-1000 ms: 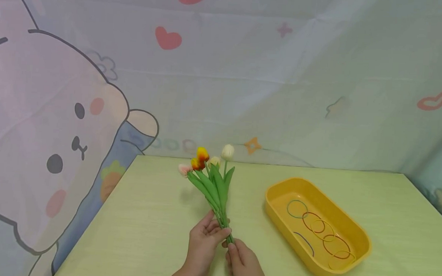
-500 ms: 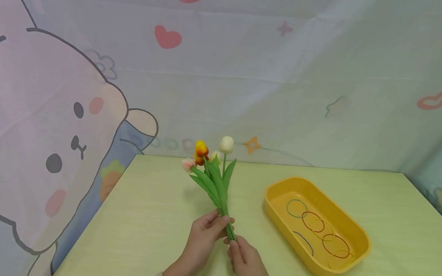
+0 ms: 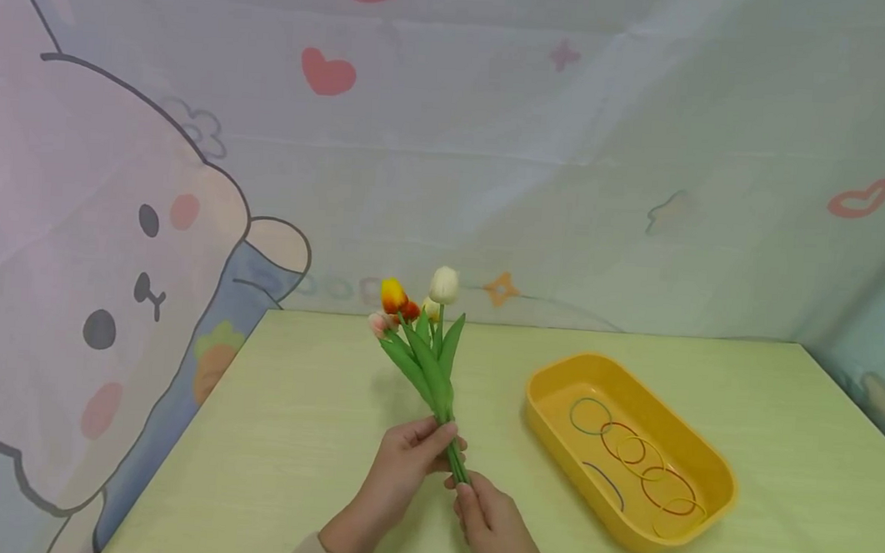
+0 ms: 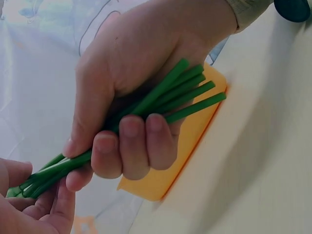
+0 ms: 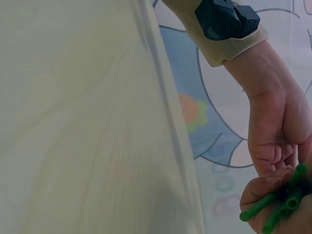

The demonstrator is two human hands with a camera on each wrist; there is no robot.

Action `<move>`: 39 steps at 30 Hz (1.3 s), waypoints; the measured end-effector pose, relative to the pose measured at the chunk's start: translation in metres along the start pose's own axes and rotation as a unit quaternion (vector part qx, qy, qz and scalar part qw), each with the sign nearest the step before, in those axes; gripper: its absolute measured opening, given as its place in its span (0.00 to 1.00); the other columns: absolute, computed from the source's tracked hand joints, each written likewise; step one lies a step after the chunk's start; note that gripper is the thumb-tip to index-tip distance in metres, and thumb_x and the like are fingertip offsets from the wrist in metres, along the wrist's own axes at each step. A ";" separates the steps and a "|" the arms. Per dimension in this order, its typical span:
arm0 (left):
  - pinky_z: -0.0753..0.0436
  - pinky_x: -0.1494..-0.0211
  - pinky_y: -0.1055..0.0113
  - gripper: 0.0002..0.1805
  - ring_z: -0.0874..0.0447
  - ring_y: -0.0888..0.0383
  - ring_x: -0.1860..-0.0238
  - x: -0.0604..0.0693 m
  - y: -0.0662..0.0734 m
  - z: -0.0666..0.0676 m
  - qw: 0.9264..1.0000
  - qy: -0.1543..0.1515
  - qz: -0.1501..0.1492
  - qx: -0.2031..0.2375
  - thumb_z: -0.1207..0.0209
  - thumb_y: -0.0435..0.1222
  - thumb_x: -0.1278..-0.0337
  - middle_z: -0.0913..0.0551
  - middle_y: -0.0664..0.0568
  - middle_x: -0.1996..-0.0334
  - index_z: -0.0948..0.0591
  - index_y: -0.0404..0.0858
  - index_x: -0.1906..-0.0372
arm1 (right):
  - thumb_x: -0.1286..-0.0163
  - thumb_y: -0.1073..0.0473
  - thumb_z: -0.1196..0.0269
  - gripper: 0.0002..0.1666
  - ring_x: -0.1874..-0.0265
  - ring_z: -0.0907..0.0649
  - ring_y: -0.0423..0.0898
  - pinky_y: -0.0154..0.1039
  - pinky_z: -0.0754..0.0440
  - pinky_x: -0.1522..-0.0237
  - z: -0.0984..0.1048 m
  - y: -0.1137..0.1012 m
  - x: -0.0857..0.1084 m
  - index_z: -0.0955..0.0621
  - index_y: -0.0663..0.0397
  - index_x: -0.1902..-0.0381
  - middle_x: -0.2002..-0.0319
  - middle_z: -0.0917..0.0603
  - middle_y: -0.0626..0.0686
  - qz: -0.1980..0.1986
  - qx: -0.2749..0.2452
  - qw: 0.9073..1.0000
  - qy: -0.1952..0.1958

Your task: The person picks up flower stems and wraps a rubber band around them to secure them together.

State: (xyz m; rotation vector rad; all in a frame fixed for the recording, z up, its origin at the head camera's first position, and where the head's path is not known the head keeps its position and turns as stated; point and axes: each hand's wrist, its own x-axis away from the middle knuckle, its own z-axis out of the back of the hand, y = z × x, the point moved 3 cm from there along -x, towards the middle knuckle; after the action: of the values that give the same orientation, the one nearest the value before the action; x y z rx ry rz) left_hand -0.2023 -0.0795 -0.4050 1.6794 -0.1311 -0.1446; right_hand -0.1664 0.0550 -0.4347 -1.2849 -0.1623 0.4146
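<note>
A bunch of tulips with green leaves (image 3: 430,368) leans up and left in the head view: a white bloom (image 3: 444,285), yellow-red ones (image 3: 393,296) and a pink one (image 3: 381,325). My left hand (image 3: 401,466) grips the stems below the leaves. Lower down, the right hand (image 3: 497,522) pinches them near their ends. In the left wrist view the right hand (image 4: 131,63) has its fingers curled round the green stems (image 4: 170,92), whose cut ends stick out; part of the left hand (image 4: 24,214) shows at the lower left. Stem ends (image 5: 257,207) also show in the right wrist view.
A yellow tray (image 3: 693,436) stands on the pale green table (image 3: 291,436), right of the hands. Several thin coloured rings (image 3: 591,416) lie in it. Behind the table hangs a printed cloth (image 3: 569,149).
The left hand has moved slightly up along the stems. The bunch stands more upright, its white bloom higher and farther left. The right hand has moved slightly right, still pinching the lower stems.
</note>
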 end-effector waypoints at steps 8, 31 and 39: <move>0.16 0.57 0.66 0.15 0.16 0.63 0.73 -0.007 -0.002 0.006 0.999 -0.024 0.015 0.019 0.41 0.35 0.36 0.16 0.55 0.74 0.20 0.22 0.61 | 0.21 0.57 0.55 0.19 0.82 0.33 0.34 0.27 0.33 0.79 0.000 0.003 0.000 0.28 0.70 0.48 0.76 0.31 0.47 -0.039 -0.054 0.998 -0.020; 0.17 0.58 0.68 0.10 0.18 0.64 0.76 -0.010 -0.017 0.002 0.997 -0.014 0.034 0.065 0.43 0.32 0.35 0.16 0.58 0.76 0.18 0.36 0.72 | 0.21 0.58 0.55 0.21 0.78 0.28 0.37 0.30 0.26 0.74 0.004 0.008 0.001 0.28 0.73 0.44 0.73 0.27 0.49 -0.068 -0.091 0.992 -0.044; 0.17 0.59 0.68 0.15 0.17 0.62 0.77 -0.010 -0.013 -0.004 1.000 0.000 0.010 0.015 0.41 0.32 0.37 0.17 0.57 0.78 0.21 0.19 0.68 | 0.21 0.57 0.55 0.23 0.74 0.23 0.40 0.31 0.23 0.68 0.011 0.007 0.003 0.29 0.73 0.42 0.70 0.23 0.50 -0.058 -0.078 0.993 -0.066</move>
State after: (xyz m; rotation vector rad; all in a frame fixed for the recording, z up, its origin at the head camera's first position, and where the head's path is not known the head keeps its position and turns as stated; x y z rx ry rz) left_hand -0.2114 -0.0725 -0.4178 1.7082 -0.1512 -0.1277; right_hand -0.1694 0.0674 -0.4390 -1.3941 -0.3850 0.3934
